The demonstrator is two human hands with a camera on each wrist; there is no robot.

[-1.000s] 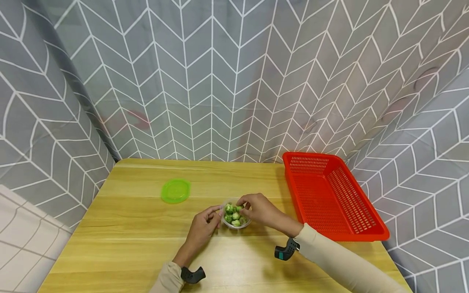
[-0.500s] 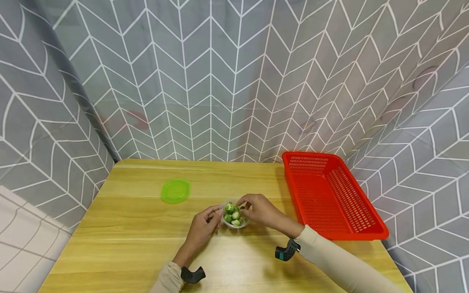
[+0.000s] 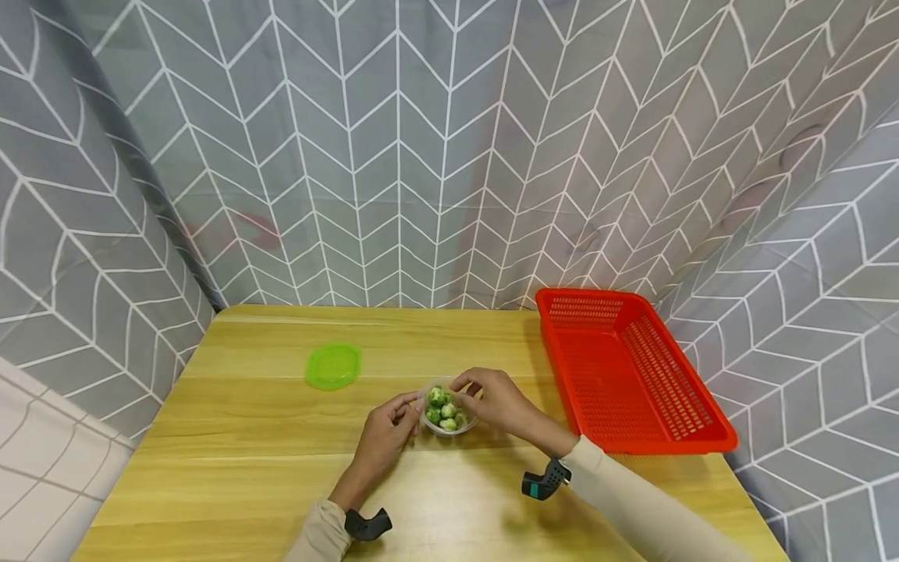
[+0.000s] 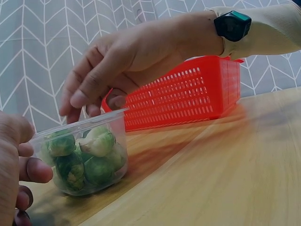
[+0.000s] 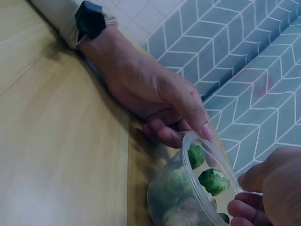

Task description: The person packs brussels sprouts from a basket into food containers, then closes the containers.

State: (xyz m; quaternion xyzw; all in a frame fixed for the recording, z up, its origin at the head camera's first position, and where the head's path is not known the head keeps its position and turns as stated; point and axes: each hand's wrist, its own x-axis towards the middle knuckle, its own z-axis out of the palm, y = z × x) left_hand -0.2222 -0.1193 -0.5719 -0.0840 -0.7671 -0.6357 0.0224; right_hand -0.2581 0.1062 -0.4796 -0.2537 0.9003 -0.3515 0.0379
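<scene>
A clear round plastic tub (image 3: 448, 428) holds several green Brussels sprouts (image 4: 98, 170) and sits on the wooden table. My left hand (image 3: 388, 429) holds the tub's left side, thumb and fingers at the rim. From the other side my right hand (image 3: 495, 400) reaches over the opening, fingers bent loosely with the tips right at the rim. In the left wrist view no sprout shows between the right hand's fingers (image 4: 80, 96). Sprouts near the opening show through the clear wall in the right wrist view, where one sprout (image 5: 214, 181) lies close to the right fingertips.
A green lid (image 3: 333, 366) lies flat on the table (image 3: 267, 453), back left of the tub. To the right stands a red perforated plastic basket (image 3: 635, 375). A grey patterned curtain (image 3: 421, 156) hangs behind the table's far edge.
The sprout seen by the right thumb a second ago is no longer visible there. Both hands stay at the tub; the whole head view has shifted slightly.
</scene>
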